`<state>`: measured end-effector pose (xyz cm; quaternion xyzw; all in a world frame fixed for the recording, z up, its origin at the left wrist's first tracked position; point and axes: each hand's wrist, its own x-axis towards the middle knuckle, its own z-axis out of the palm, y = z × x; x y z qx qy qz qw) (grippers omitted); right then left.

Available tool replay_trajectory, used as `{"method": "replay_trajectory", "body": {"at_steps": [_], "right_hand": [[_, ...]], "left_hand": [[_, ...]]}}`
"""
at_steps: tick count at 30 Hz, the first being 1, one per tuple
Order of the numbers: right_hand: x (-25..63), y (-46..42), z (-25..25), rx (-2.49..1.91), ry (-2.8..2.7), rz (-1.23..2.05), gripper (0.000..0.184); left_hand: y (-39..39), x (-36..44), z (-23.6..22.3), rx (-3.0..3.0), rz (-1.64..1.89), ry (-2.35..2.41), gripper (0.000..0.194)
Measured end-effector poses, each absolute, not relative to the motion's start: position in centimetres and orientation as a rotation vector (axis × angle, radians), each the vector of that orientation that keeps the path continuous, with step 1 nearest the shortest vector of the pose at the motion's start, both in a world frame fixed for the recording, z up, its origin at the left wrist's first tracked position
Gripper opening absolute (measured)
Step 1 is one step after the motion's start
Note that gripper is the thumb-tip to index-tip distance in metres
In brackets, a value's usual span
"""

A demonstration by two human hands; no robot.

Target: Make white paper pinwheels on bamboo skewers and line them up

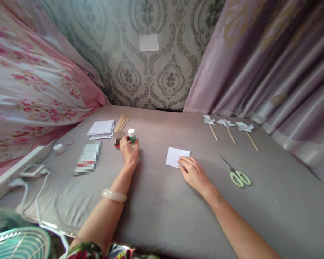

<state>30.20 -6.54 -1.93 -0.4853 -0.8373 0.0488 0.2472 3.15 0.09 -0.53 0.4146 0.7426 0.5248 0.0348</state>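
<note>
My left hand is wrapped round a small green glue stick with a white cap, which stands upright. The hand hides the lower part of the stick. Just left of these fingers is a small red box with its lid raised; its contents are hard to make out. My right hand lies with its fingers stretched over the right edge of a white square of paper, flat on the grey cloth. Green-handled scissors rest to the right of that hand, blades slightly apart.
Three white paper pinwheels on sticks lie at the back right, the nearest being one pinwheel. Wooden sticks and stacked white paper lie back left. A blurred packet, a power strip and a fan occupy the left.
</note>
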Motion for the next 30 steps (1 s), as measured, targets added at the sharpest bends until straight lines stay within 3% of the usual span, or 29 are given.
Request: {"method": "replay_trajectory", "body": {"at_steps": [9, 14, 17, 23, 30], "right_hand": [[30.4, -6.6, -1.6, -1.347, -2.264, 0.178, 0.023], [30.2, -6.5, -0.9, -1.317, -2.054, 0.276, 0.02], [29.8, -6.3, -0.2, -1.216, -1.754, 0.508, 0.02], [28.9, -6.1, 0.4, -1.018, -1.216, 1.255, 0.055], [28.8, -6.2, 0.7, -1.0, -0.922, 1.454, 0.041]], "left_hand": [[-0.6, 3.9, 0.6, 1.435, 1.581, 2.25, 0.02], [-2.2, 6.8, 1.7, 1.506, 1.621, 1.812, 0.029], [-3.4, 9.4, 2.5, 1.499, 1.537, 1.469, 0.032], [-5.3, 14.3, 4.0, 1.21, 1.335, 1.103, 0.036], [-5.1, 16.3, 2.9, 1.096, 1.264, 0.993, 0.034]]}}
